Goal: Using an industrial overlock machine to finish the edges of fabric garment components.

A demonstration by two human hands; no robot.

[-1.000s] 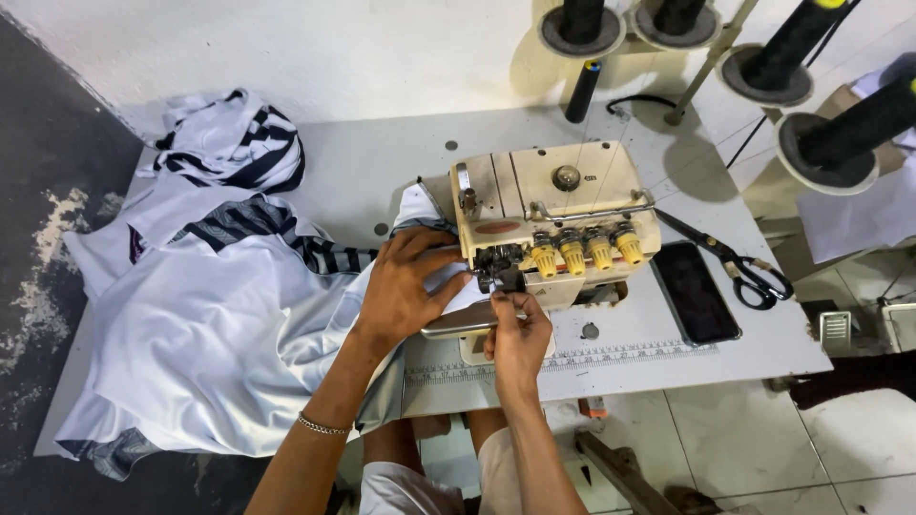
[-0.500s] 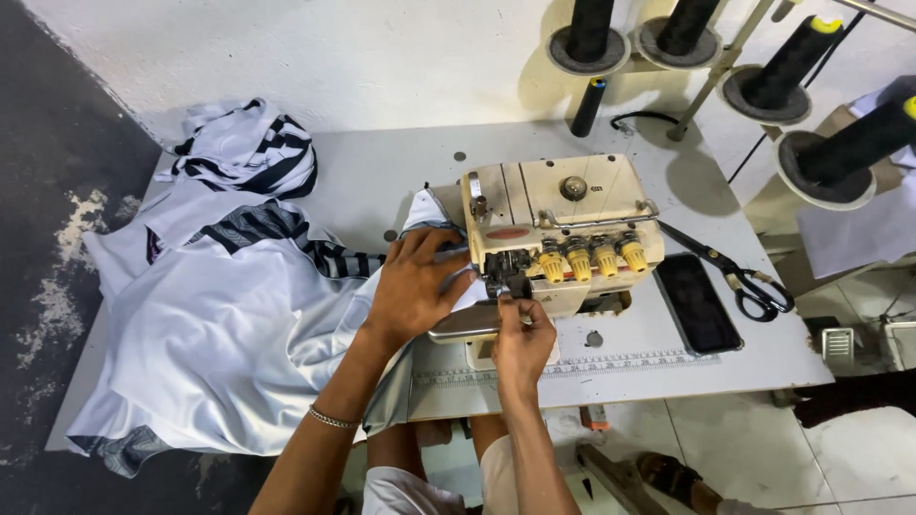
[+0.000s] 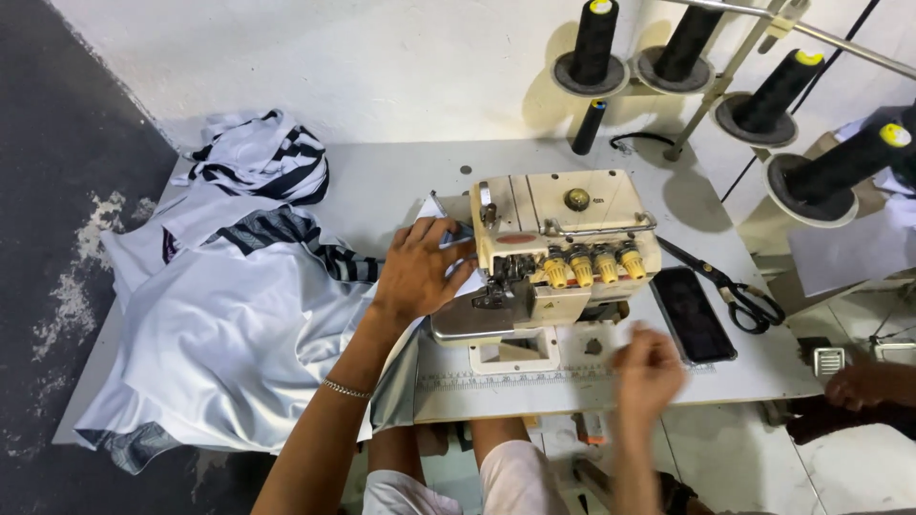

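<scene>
Table [image 3: 382, 191]: a pale worktop against a white wall, seen from above, with the person seated at its near edge.
Fabric [image 3: 219, 324]: a big spread of shiny white cloth with dark striped panels, covering the left part of the table and hanging off its near edge; more of it is heaped at the far left corner.
Sewing machine [image 3: 563, 243]: a cream overlock machine near the middle of the table, with a row of yellow knobs on its front face.
Thread cones [image 3: 687, 43]: dark cones on round stands behind and to the right of the machine.
Phone [image 3: 695, 313]: dark, lying flat just right of the machine.
Scissors [image 3: 735, 291]: black-handled, lying just beyond the phone.
Left hand [image 3: 420, 272]: laid flat, palm down, fingers spread, pressing the fabric's edge against the left side of the machine; a thin bracelet is on the wrist.
Right hand [image 3: 647, 372]: blurred, in the air over the near table edge, right of the machine and apart from it; loosely curled, holding nothing that I can make out.
</scene>
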